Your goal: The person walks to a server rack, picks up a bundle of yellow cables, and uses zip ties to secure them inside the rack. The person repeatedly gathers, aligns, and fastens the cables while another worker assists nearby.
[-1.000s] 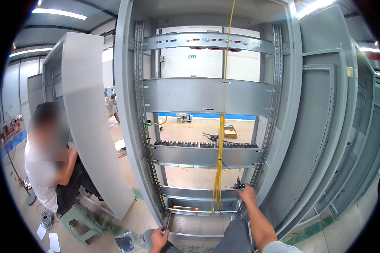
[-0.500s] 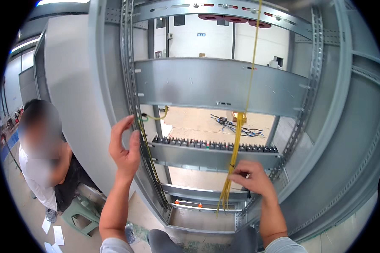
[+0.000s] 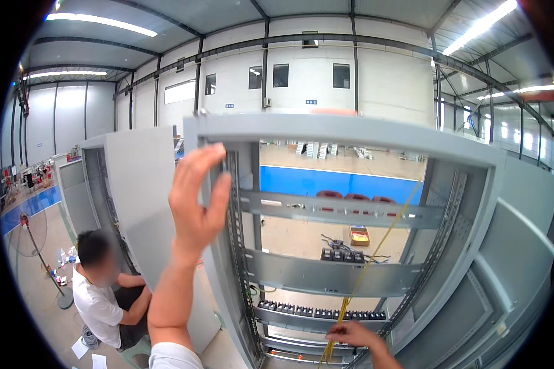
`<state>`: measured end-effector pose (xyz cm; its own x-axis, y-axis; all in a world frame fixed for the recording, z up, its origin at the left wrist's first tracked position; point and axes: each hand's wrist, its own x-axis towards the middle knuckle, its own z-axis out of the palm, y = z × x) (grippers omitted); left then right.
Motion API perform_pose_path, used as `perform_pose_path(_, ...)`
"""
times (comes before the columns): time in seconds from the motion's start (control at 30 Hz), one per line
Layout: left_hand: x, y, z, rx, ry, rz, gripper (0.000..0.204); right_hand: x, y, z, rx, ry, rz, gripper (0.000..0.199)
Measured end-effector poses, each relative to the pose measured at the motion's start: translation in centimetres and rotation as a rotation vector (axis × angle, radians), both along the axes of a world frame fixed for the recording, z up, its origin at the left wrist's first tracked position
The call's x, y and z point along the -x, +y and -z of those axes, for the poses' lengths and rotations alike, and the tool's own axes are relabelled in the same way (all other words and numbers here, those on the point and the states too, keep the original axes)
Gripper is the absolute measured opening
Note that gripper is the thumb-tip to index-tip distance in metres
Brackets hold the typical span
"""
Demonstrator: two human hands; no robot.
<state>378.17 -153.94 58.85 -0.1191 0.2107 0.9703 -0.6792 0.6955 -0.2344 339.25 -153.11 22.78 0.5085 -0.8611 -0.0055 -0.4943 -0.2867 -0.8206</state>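
My left hand point(image 3: 200, 200) is raised beside the upper left post of a grey metal cabinet frame point(image 3: 345, 126). Its fingers curve apart from the thumb, with nothing visible between them. Lower down, my right hand point(image 3: 354, 335) has its fingers drawn together at a hanging bundle of yellow wires point(image 3: 341, 313); the exact grip is small and partly hidden. One yellow wire point(image 3: 388, 227) runs from the bundle up toward the top right. Behind the bundle, a row of black terminal blocks or small breakers point(image 3: 314, 310) lines a cross rail.
At the left, a co-worker point(image 3: 101, 307) in a white shirt sits beside another cabinet panel point(image 3: 148, 203). Grey crossbars point(image 3: 332, 270) span the frame. Black breakers point(image 3: 343, 255) sit behind the middle crossbar, near an open box point(image 3: 359, 235). A standing fan point(image 3: 28, 234) is far left.
My view has tilted up, showing the cabinet's top and the hall. My left hand has risen along the left post; my right hand stays low by the yellow wires.
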Motion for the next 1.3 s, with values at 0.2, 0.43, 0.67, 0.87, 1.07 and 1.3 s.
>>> perform_pose_path(0.2,-1.7,-0.4,-17.7,-0.657,-0.206,0.035,0.043,-0.5,3.9,10.4,-0.467,0.11,0.052,0.046)
perform_pose_path(0.43,4.8,-8.3,-20.1,-1.207,-0.627,-0.353,0.08,1.6,6.8,22.8,-0.537,0.186,0.093,0.045)
perform_pose_path(0.67,8.9,-9.3,-20.1,-1.037,-0.703,-0.007,0.075,3.0,9.0,27.1,-0.359,0.209,0.044,0.04)
perform_pose_path(0.87,9.4,-7.1,-19.8,-0.717,-0.739,-0.029,0.038,4.0,9.8,28.8,-0.589,0.136,0.261,0.036)
perform_pose_path(1.07,3.1,1.5,-6.8,-0.854,-0.616,-0.251,0.031,0.4,8.8,27.4,-0.691,0.199,0.166,0.035)
perform_pose_path(1.3,-11.2,11.5,20.9,-1.334,0.008,-0.56,0.027,-1.5,9.7,25.5,-0.673,0.184,0.096,0.033)
